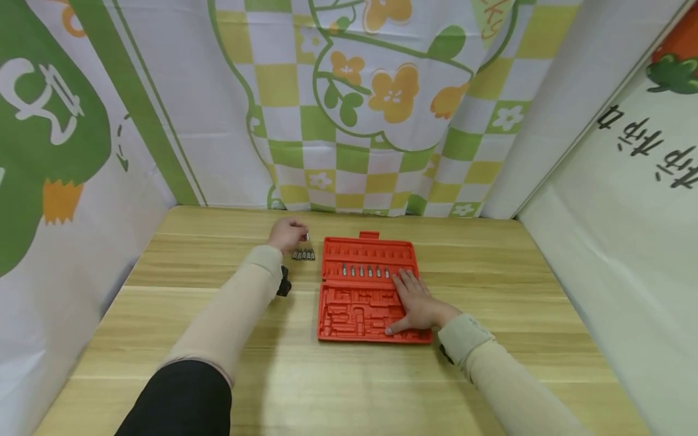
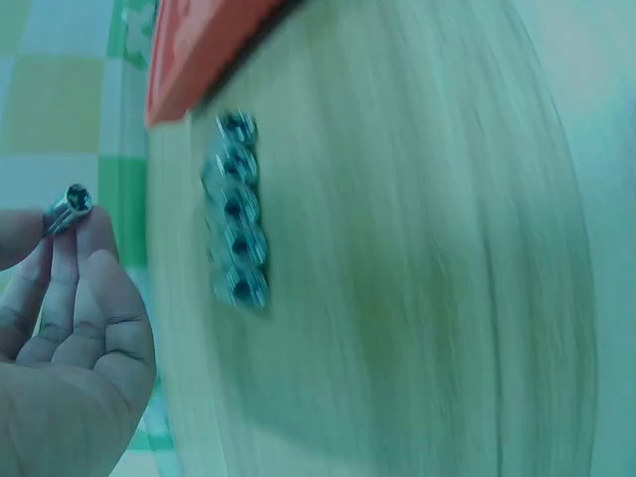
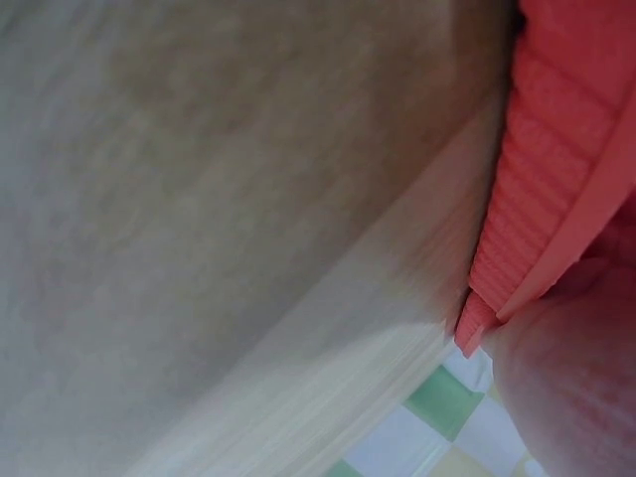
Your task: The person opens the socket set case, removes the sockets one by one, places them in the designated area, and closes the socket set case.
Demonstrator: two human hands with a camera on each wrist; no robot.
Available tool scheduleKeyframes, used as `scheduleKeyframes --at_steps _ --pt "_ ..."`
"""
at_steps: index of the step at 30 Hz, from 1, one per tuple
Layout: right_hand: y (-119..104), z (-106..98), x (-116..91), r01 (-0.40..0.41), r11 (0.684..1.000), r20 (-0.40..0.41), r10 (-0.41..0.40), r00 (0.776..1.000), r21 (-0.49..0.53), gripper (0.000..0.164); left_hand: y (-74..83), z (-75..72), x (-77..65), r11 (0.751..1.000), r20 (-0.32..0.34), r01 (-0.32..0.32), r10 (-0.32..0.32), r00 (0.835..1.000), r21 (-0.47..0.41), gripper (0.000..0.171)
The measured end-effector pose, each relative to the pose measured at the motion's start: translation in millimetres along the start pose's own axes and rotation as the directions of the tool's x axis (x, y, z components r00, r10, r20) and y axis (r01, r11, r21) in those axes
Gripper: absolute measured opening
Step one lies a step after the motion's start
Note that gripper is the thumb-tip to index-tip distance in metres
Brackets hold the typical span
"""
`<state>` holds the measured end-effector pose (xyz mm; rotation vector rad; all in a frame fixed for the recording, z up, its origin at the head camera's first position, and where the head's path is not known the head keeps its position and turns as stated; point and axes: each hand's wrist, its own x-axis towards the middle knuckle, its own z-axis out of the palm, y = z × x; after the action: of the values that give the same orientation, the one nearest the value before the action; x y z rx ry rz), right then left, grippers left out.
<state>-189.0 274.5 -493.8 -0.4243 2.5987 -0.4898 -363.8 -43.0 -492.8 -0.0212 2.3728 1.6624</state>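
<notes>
While the left hand (image 1: 286, 235) holds a silver socket (image 2: 68, 211) in a narrow grip between thumb and fingertips, the right hand (image 1: 418, 306) lies spread, fingers extended, across the right edge of an open red tool case (image 1: 376, 340). The case sits midway between the left and right edges of the worktop (image 1: 501, 290). Six metal bits (image 1: 369, 272) stand in a row in its far half. Left of the case's far-left corner, a row of metal sockets (image 1: 303, 255) stands just below the left hand.
</notes>
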Motion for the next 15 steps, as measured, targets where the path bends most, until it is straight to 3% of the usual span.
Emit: scheduleKeyframes --at_steps 8,15 --pt "1 0 1 0.004 1.0 0.0 -0.004 1.0 -0.007 0.128 -12.0 -23.1 -0.8 0.992 0.038 0.031 -0.036 0.999 0.124 0.025" --pt "2 0 1 -0.002 1.0 0.001 0.002 1.0 0.003 0.129 -21.2 -34.6 -4.0 0.965 0.061 0.055 -0.073 0.995 0.256 0.021"
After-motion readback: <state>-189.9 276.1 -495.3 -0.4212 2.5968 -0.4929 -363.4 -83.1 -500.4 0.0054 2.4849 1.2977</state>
